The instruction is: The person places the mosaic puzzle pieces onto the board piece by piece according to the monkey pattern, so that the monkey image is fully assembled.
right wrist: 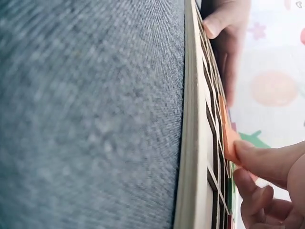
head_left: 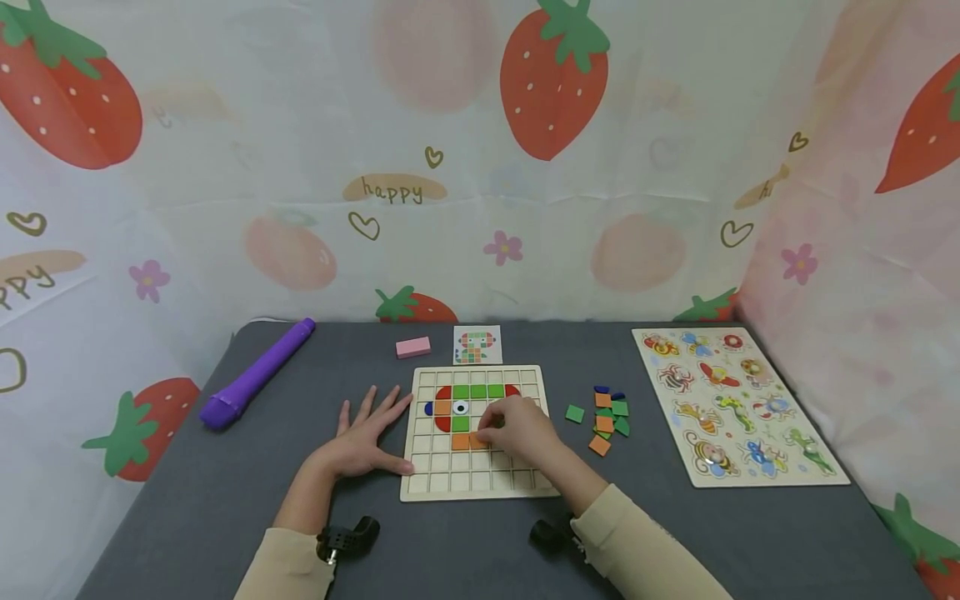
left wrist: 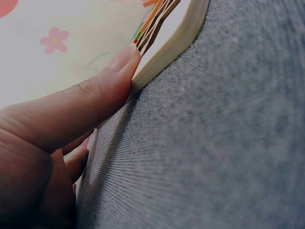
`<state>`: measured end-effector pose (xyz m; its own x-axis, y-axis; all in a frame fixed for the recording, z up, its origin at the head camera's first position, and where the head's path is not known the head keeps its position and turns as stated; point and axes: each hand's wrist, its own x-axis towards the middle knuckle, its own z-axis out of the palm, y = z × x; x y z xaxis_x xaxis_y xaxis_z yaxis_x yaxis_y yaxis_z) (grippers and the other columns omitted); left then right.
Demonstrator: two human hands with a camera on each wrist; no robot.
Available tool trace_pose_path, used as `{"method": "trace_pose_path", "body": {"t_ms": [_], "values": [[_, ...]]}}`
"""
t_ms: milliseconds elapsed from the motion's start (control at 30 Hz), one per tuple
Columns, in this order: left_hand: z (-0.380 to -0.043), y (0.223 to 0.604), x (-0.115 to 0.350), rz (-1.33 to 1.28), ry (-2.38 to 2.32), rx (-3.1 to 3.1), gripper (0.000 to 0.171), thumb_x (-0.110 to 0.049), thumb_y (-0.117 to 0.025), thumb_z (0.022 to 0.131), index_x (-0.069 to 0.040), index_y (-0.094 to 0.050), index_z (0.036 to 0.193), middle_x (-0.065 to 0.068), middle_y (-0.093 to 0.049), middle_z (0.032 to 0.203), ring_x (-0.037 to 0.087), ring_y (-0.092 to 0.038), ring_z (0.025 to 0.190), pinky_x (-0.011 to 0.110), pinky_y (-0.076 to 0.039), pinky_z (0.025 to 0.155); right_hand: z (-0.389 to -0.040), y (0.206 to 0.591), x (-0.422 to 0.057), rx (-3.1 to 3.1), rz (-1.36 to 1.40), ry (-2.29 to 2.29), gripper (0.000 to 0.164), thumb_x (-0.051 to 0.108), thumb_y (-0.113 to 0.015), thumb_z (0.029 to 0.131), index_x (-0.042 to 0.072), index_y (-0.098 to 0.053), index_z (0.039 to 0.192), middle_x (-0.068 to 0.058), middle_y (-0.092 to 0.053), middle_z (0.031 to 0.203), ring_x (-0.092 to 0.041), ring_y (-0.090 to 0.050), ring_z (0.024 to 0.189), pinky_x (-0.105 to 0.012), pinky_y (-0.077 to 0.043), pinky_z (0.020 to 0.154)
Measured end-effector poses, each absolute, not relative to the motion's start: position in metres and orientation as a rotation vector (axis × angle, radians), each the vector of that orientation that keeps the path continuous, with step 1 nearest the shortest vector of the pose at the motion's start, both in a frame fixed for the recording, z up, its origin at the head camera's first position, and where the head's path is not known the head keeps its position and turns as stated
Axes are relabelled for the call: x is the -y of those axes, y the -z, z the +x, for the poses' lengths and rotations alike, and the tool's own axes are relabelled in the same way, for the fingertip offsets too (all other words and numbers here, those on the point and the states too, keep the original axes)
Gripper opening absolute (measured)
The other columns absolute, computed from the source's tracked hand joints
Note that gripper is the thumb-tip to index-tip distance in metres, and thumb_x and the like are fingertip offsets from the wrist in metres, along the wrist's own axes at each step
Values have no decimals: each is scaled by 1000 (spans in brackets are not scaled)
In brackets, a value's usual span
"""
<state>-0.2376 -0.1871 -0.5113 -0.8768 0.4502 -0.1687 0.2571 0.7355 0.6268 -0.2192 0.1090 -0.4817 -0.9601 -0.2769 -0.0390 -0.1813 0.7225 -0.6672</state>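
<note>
A wooden grid board lies on the dark cloth, bearing red, green and orange tiles and an eye tile. My left hand rests at the board's left side with fingers spread; its thumb touches the board's edge. Over the middle of the grid, my right hand pinches an orange square tile between thumb and forefinger. Beside it another orange tile sits in the grid. The right hand hides part of the pattern in the head view.
Loose green, orange and blue tiles lie right of the board. Behind it are a pattern card and a pink block. A purple stick-shaped object lies far left, an insect picture board at the right.
</note>
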Motion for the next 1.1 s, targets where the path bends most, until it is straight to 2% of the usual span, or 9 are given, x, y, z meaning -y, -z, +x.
{"method": "trace_pose_path", "body": {"t_ms": [433, 600, 800, 1100], "values": [[-236, 511, 187, 562, -880, -2623, 116, -54, -86, 73, -22, -20, 163, 11, -7, 171, 41, 15, 155, 68, 21, 113, -215, 483, -112, -2802, -370, 999, 9, 23, -81, 87, 21, -73, 82, 9, -65, 78, -11, -56, 74, -32, -46, 67], [-235, 509, 187, 560, -890, -2624, 116, -53, -86, 73, -21, -21, 163, 12, -8, 171, 42, 15, 155, 68, 21, 113, -213, 479, -125, -2819, -377, 1042, 8, 22, -81, 87, 19, -74, 88, 7, -67, 82, -12, -57, 74, -32, -48, 67], [-235, 511, 189, 555, -882, -2625, 116, -54, -86, 73, -22, -20, 163, 11, -7, 171, 41, 15, 155, 68, 21, 113, -211, 478, -143, -2813, -326, 1120, 6, 20, -80, 87, 19, -74, 88, 7, -67, 80, -14, -57, 70, -31, -48, 59], [-236, 510, 188, 557, -883, -2630, 116, -55, -86, 73, -21, -21, 163, 11, -8, 171, 41, 14, 155, 67, 21, 114, -207, 476, -178, -2839, -155, 1133, 9, 18, -80, 88, 14, -75, 94, 3, -68, 85, -14, -62, 78, -29, -52, 63]]}}
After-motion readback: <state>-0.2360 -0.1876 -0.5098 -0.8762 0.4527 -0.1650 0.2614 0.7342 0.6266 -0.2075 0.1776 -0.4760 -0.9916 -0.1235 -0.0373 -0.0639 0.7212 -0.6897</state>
